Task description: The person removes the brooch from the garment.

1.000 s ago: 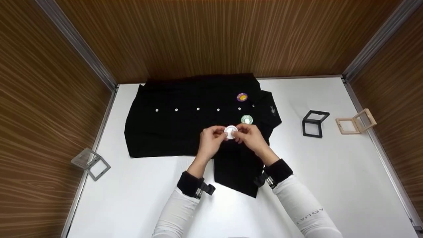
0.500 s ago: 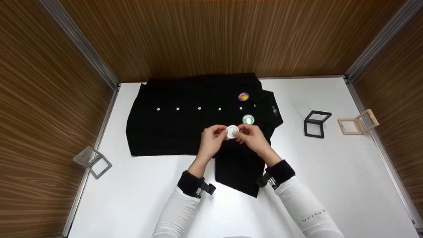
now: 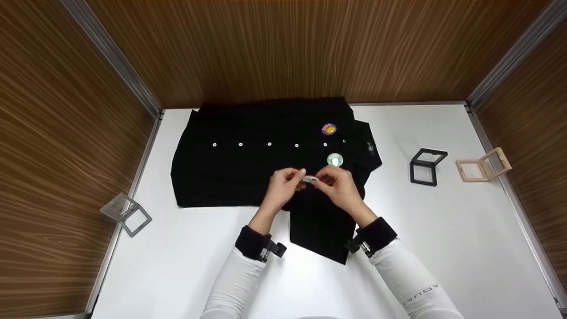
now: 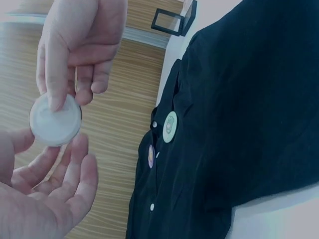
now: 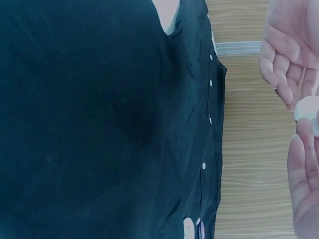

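Both hands hold a round pin badge (image 3: 309, 179) over the black shirt. My left hand (image 3: 280, 188) pinches its left edge, while my right hand (image 3: 342, 189) pinches the right edge between thumb and fingers. The left wrist view shows the badge's whitish back (image 4: 56, 122), with the right thumb pressed on it. In the head view the badge is seen nearly edge-on. The shirt (image 3: 248, 177) lies flat, collar to the right. A purple-and-yellow badge (image 3: 329, 129) and a green-and-white badge (image 3: 335, 160) sit on its chest near the row of white buttons.
An open black frame (image 3: 423, 173) and an open light-wood-coloured frame (image 3: 473, 179) stand at the right of the white table (image 3: 465, 248). An open grey frame (image 3: 136, 220) is at the left edge. Wood-grain panels (image 3: 283, 48) enclose the back and sides.
The badge has been tilted from showing its white round face to nearly edge-on in the head view. Both hands stay at about the same spot, fingers shifted slightly.
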`<move>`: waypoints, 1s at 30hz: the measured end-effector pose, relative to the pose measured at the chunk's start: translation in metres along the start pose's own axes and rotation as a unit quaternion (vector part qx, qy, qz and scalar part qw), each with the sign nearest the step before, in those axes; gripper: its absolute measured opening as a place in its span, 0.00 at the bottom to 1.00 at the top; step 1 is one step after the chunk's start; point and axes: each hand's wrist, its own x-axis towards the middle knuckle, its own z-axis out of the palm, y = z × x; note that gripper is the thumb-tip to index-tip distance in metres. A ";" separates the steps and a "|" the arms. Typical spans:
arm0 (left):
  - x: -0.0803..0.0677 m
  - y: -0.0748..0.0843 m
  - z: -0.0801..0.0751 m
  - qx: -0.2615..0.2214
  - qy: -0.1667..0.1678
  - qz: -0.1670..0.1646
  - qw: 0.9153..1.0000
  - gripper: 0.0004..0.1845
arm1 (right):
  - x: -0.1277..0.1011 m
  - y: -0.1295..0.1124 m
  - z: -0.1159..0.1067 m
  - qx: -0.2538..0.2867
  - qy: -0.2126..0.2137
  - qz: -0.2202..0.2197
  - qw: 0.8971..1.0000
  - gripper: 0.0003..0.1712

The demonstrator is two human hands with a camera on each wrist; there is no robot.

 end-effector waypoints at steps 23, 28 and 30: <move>-0.002 -0.007 -0.014 -0.119 -0.050 -0.090 0.988 0.12 | -0.006 0.039 0.010 0.023 -0.024 -0.094 0.995 0.13; -0.005 -0.012 -0.021 -0.071 -0.012 -0.061 0.996 0.12 | -0.009 0.054 0.005 0.011 -0.093 -0.004 0.996 0.13; -0.007 -0.014 -0.026 -0.037 0.004 -0.050 0.998 0.11 | -0.010 0.056 0.002 -0.018 -0.115 0.032 0.993 0.14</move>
